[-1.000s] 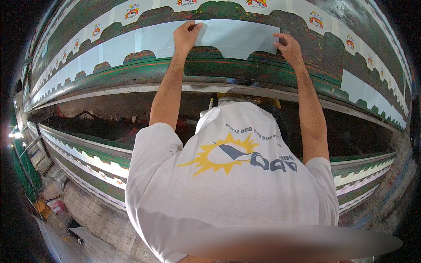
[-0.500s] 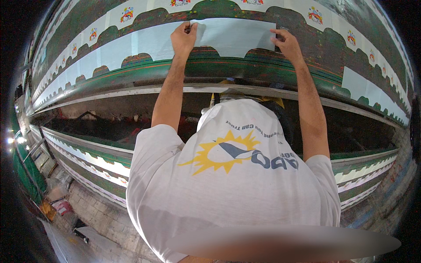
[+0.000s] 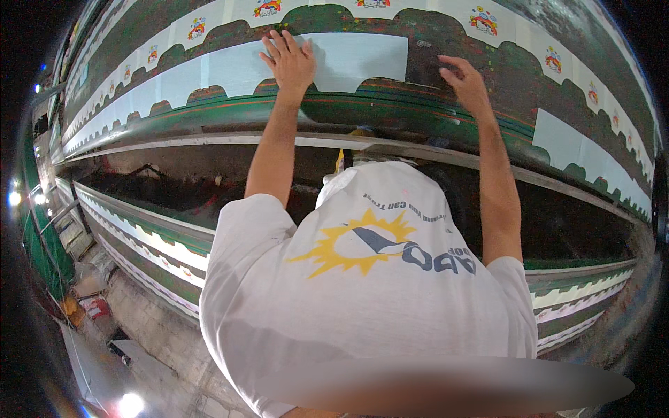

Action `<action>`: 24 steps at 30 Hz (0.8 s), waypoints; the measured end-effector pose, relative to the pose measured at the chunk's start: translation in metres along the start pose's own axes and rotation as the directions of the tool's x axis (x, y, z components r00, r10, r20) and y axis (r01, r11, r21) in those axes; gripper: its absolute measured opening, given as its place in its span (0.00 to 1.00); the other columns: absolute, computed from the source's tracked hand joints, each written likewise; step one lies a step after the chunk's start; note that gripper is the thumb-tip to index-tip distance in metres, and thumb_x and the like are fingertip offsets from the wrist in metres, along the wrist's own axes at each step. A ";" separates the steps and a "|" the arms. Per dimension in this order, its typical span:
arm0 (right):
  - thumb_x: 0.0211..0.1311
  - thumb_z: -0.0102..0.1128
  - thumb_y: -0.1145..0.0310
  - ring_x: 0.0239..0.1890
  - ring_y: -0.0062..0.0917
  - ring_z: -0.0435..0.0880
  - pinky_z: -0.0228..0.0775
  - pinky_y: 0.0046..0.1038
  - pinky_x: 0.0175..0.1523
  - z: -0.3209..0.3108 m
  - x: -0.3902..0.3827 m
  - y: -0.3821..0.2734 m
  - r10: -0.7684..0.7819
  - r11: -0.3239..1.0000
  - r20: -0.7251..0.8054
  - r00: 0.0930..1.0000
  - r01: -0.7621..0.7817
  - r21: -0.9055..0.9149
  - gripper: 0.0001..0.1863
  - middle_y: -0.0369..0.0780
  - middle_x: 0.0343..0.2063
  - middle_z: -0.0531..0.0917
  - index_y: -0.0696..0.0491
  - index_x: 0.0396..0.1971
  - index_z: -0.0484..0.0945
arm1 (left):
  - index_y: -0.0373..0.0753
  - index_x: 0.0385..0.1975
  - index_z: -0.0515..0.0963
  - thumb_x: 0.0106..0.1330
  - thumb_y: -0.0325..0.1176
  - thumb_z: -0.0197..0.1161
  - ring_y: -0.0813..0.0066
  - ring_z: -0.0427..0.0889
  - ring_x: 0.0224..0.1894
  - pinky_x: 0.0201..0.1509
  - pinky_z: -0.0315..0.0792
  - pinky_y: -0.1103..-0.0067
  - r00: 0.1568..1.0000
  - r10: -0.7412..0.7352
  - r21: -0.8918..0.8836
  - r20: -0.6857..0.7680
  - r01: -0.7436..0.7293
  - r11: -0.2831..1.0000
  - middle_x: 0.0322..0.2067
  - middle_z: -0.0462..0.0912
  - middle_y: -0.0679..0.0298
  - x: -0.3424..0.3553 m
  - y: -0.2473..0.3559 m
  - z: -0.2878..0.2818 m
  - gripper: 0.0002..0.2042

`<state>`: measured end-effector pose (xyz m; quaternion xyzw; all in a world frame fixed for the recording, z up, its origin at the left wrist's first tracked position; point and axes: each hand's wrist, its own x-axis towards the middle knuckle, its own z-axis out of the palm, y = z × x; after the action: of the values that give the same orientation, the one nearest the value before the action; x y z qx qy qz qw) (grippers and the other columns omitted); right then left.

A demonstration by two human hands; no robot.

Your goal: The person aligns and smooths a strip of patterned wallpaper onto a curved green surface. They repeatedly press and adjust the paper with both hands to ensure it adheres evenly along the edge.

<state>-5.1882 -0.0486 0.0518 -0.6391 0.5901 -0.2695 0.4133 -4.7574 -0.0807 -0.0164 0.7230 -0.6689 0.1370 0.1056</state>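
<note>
A pale blue cut piece (image 3: pixel 362 59) of thin sheet, probably cloth, lies flat on the dark long table (image 3: pixel 432 73). Its near edge is cut in a curved notch, and its right edge is straight. My left hand (image 3: pixel 290 66) rests on the left part of this piece, palm down with the fingers spread. To the right of the piece, my right hand (image 3: pixel 465 82) is over the table surface, holding nothing, its fingers loosely apart.
Along the same row to the left run more pale blue pieces (image 3: pixel 174 83). Another pale blue piece (image 3: pixel 575 143) lies further right. Behind is a row of white pieces with colourful prints (image 3: pixel 446 17). A pale rail (image 3: pixel 362 144) edges the table. Another table (image 3: pixel 139 237) carries similar rows.
Both hands have let go of the blue piece's edges. The left fingers have spread flat on it, and the right hand has come away from its right edge. The view has shifted slightly.
</note>
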 end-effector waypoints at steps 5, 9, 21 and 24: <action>0.74 0.64 0.60 0.56 0.31 0.85 0.76 0.35 0.62 -0.094 -0.044 0.060 0.117 0.992 -0.169 0.979 -0.122 -0.024 0.19 0.41 0.57 0.84 0.48 0.60 0.83 | 0.29 0.73 0.65 0.78 0.57 0.47 0.27 0.53 0.77 0.75 0.44 0.33 0.998 -0.015 -0.177 -0.055 0.005 0.984 0.75 0.58 0.36 -0.023 0.086 -0.008 0.37; 0.77 0.58 0.65 0.68 0.39 0.76 0.68 0.41 0.71 -0.160 -0.068 0.121 -0.022 0.906 -0.304 0.952 -0.110 -0.408 0.20 0.43 0.67 0.77 0.48 0.65 0.78 | 0.30 0.72 0.66 0.76 0.59 0.50 0.29 0.54 0.77 0.76 0.45 0.35 0.994 0.105 -0.229 -0.020 -0.107 0.968 0.75 0.60 0.38 -0.039 0.180 -0.031 0.38; 0.68 0.60 0.72 0.63 0.41 0.78 0.67 0.50 0.67 -0.228 -0.117 0.192 -0.337 0.715 -0.102 0.936 0.184 -0.674 0.22 0.40 0.58 0.83 0.46 0.61 0.80 | 0.39 0.70 0.71 0.73 0.45 0.64 0.39 0.53 0.80 0.81 0.49 0.47 0.881 0.472 -0.744 -0.011 -0.323 0.585 0.76 0.62 0.50 -0.134 0.411 -0.114 0.29; 0.68 0.61 0.70 0.55 0.42 0.81 0.69 0.49 0.61 -0.232 -0.106 0.194 -0.274 0.792 -0.152 0.950 0.133 -0.596 0.17 0.39 0.48 0.86 0.44 0.55 0.83 | 0.39 0.66 0.74 0.70 0.40 0.67 0.43 0.57 0.78 0.80 0.55 0.51 0.873 0.488 -0.789 -0.013 -0.308 0.531 0.73 0.66 0.51 -0.142 0.434 -0.124 0.26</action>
<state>-5.5017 0.0135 0.0217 -0.7586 0.6148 -0.1928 0.0967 -5.2066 0.0588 0.0389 0.4440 -0.8161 -0.2182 0.2987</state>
